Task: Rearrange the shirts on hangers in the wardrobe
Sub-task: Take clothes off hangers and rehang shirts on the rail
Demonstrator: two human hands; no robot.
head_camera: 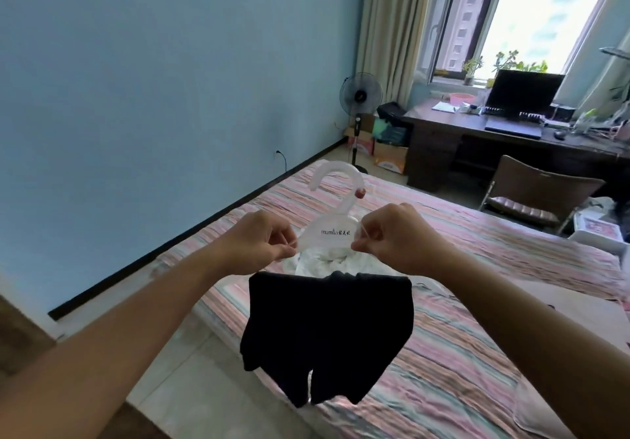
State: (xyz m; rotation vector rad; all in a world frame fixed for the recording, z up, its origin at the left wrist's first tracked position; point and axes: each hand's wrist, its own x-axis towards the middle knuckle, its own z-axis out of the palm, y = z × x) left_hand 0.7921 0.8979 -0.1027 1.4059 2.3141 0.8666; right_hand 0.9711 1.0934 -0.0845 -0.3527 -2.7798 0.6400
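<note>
A white plastic hanger (332, 223) with printed lettering is held up in front of me over the bed. A black garment (327, 336) hangs from it, drooping below my wrists. My left hand (260, 244) pinches the hanger's left shoulder and a thin strap there. On the other side my right hand (392, 237) pinches the right shoulder with a strap. A crumpled white garment (327, 257) lies on the bed just behind the hanger. No wardrobe is in view.
A bed with a pink striped sheet (460, 353) fills the lower right. Behind it stand a dark desk (494, 131) with a laptop, a folding chair (542, 193) and a standing fan (359, 104). A blue wall (153, 80) runs along the left.
</note>
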